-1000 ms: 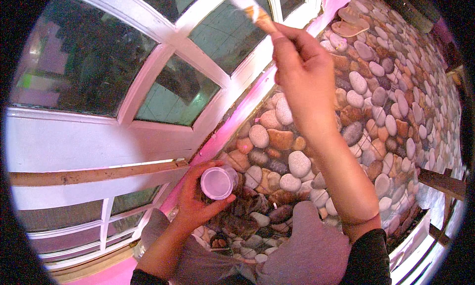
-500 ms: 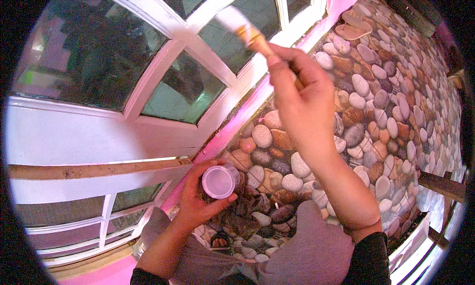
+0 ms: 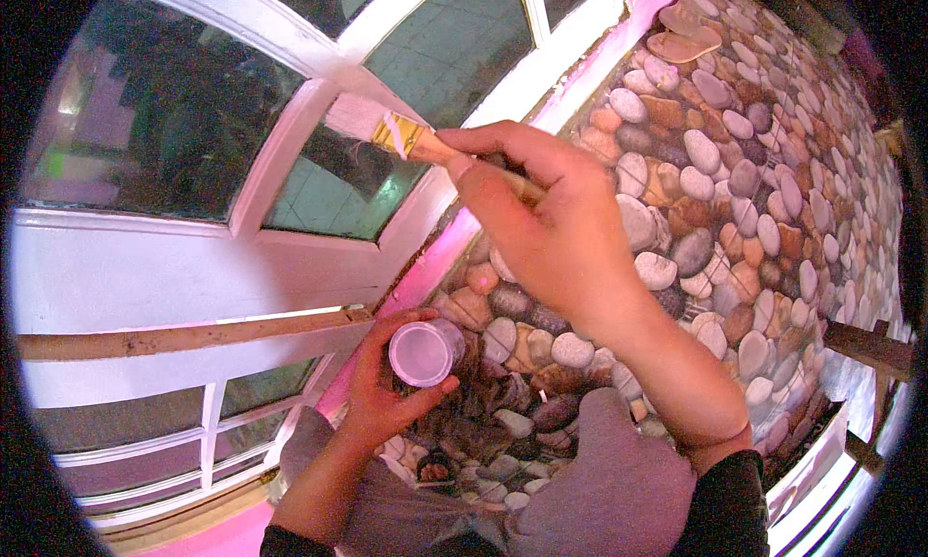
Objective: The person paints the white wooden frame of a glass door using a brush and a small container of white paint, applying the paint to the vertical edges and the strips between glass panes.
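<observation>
My right hand (image 3: 546, 204) is closed round the handle of a paintbrush (image 3: 406, 136) with a yellowish metal band streaked with white. Its pale bristles lie at the upper corner of a small glass pane (image 3: 333, 188), against the white window frame (image 3: 280, 151); exact contact is hard to tell. Lower down, my left hand (image 3: 372, 383) wraps round a small clear plastic cup (image 3: 422, 353), held upright over my lap. Whitish paint appears to be inside it.
Larger dark panes (image 3: 184, 102) fill the upper left. A brown wooden strip (image 3: 184, 337) crosses below the frame. Pebble-patterned covering (image 3: 706, 257) spreads on the right, bordered by a pink strip (image 3: 440, 252). Sandals (image 3: 684, 43) lie at the far end; wooden bars (image 3: 870, 349) stand at right.
My right hand has brought the paintbrush down and left, from over the upper pane to the corner of the small pane. My left hand and the cup stay nearly still.
</observation>
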Available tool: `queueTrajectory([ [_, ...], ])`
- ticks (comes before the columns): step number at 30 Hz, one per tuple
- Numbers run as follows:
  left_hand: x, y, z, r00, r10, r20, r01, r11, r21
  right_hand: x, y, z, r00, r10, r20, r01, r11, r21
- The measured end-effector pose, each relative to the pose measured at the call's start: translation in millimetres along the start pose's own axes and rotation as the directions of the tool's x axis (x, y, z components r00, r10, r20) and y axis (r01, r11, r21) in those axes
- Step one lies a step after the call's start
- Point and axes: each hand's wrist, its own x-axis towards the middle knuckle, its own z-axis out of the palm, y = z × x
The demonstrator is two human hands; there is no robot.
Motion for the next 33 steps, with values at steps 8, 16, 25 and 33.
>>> queueTrajectory([
  [8, 3, 0, 0, 1.0, 0.02, 0.021, -0.021, 0.999, 0.035, 44, 18, -24, 0.999, -0.003, -0.037, 0.0, 0.997, -0.075],
  [16, 3, -4, 1, 1.0, 0.008, 0.009, -0.009, 0.998, 0.056, 69, 35, -38, 0.975, -0.088, -0.204, 0.073, 0.994, -0.084],
  [25, 8, -11, 4, 0.998, 0.056, 0.024, -0.056, 0.998, -0.003, 81, 19, -50, 0.957, 0.081, -0.279, -0.037, 0.986, 0.16],
  [33, 3, -4, 0, 1.0, 0.002, 0.016, -0.003, 0.999, 0.047, 95, 15, -55, 0.867, 0.056, -0.496, 0.035, 0.984, 0.172],
])
